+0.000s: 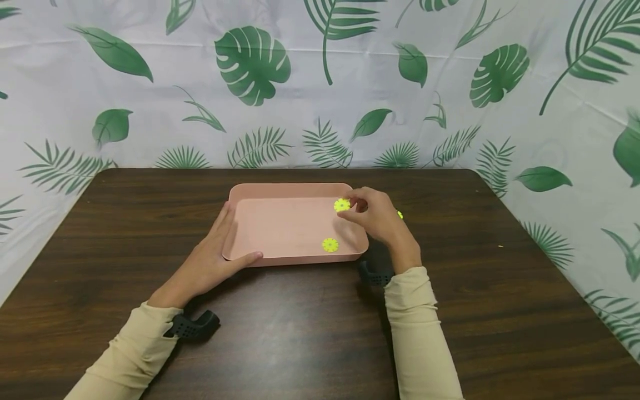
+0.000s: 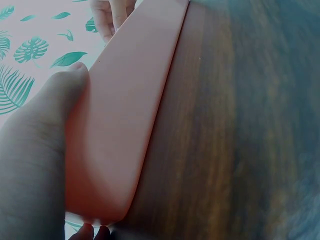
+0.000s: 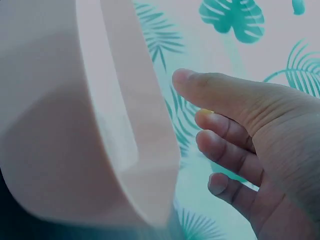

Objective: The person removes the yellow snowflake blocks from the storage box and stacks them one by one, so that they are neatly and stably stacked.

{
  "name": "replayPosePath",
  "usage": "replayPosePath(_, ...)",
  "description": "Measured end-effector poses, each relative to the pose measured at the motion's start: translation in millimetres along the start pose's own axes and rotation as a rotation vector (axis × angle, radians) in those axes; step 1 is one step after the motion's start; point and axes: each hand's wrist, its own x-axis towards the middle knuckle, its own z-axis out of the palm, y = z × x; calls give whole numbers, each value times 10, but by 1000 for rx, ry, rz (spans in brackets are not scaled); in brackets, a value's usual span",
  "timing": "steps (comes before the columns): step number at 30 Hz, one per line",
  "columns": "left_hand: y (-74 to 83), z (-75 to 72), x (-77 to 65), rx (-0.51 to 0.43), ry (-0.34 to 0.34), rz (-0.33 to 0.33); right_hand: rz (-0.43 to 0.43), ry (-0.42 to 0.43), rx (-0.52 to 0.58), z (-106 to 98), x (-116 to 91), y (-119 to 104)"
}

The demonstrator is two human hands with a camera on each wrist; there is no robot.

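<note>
A shallow pink tray (image 1: 287, 225) sits on the table. My left hand (image 1: 210, 258) holds its left end, with the thumb along the near rim and the fingers around the left side; in the left wrist view the thumb rests at the rim. Over the tray's far right corner, my right hand (image 1: 375, 214) pinches a yellow interlocking disc (image 1: 342, 205) with notched edges between thumb and index finger. Only a yellow speck shows among the fingers in the right wrist view. Another yellow disc (image 1: 330, 245) lies flat in the tray, near its front right.
Just right of my right hand, a bit of yellow (image 1: 399, 214) shows on the dark wooden table (image 1: 300, 333), mostly hidden by the hand. A leaf-patterned white curtain (image 1: 320, 105) hangs behind and along the right side. Each wrist carries a black strap mount (image 1: 195, 325).
</note>
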Motion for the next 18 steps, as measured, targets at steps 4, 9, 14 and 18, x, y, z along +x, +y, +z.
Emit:
replayPosePath(4,0,2,1,3,1,-1,40,18,-4,-97,-37,118)
replayPosePath(9,1,0,1,3,-3,-4,91,70,-22,-213,-80,291)
replayPosePath(14,2,-2,1,1,-3,-5,131,91,-31,-323,-142,443)
replayPosePath(18,9,4,3,1,-5,-5,152,105,-40,-417,-209,577)
